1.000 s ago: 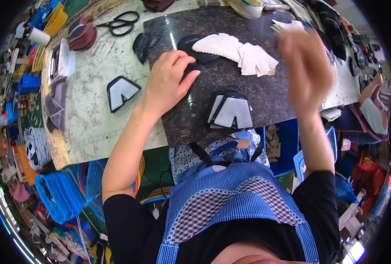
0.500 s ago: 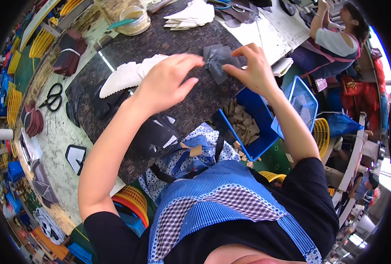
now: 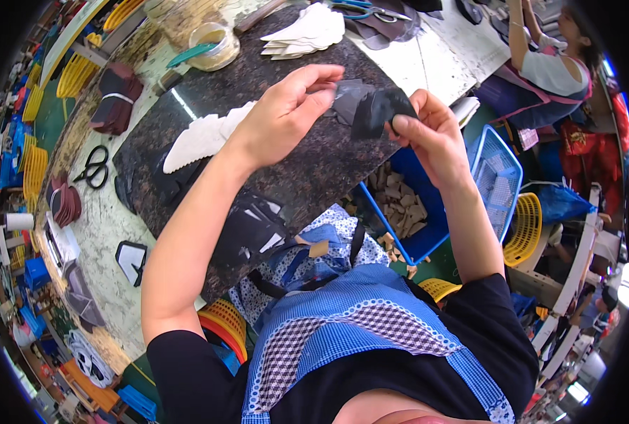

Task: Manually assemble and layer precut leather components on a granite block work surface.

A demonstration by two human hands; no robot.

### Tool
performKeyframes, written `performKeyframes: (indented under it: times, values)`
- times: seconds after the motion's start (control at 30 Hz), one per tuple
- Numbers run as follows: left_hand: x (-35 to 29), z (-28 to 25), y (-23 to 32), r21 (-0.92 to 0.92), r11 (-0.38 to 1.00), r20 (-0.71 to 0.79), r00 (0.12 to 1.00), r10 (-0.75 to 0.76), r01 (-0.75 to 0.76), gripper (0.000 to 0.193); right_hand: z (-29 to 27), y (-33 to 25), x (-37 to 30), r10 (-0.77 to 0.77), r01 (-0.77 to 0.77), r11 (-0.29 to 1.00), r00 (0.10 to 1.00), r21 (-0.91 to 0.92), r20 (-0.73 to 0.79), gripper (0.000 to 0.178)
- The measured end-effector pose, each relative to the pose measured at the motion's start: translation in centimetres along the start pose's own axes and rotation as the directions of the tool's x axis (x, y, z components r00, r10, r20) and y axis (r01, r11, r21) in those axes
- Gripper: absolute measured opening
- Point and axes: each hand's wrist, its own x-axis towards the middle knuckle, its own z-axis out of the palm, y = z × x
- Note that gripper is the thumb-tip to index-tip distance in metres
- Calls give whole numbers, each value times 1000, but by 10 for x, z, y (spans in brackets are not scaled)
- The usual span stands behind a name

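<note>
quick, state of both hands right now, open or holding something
Left hand: partly open, fingers loosely curled, nothing visibly held.
Right hand: closed, pinching a black piece between thumb and fingers.

Bright; white glare streak on dark slab [image 3: 314, 159]; edges curved.

On the pale bench [image 3: 114, 218], by the left edge: maroon bundle [image 3: 116, 100], maroon stack [image 3: 67, 205]. Farther in: scissors [image 3: 90, 168], white-faced piece [image 3: 129, 258]. Next, reaching the near edge: dark slab [image 3: 314, 166], with white pieces [image 3: 304, 34] at its far right corner, grey pieces [image 3: 345, 104] by its right edge, black pieces [image 3: 252, 225] toward its near edge.
</note>
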Motion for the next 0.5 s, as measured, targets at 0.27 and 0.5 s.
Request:
performKeyframes:
  times: [0.27,0.5]
  values:
    - [-169,21,85,-71,854,-159,840,-519,515,9,79,4,-61,284,-159,936,868,-315,407,21]
    - [-250,33,80,-167,876,-389,787,-480,452,14,127,7,-58,607,-501,791,572,-350,551,18]
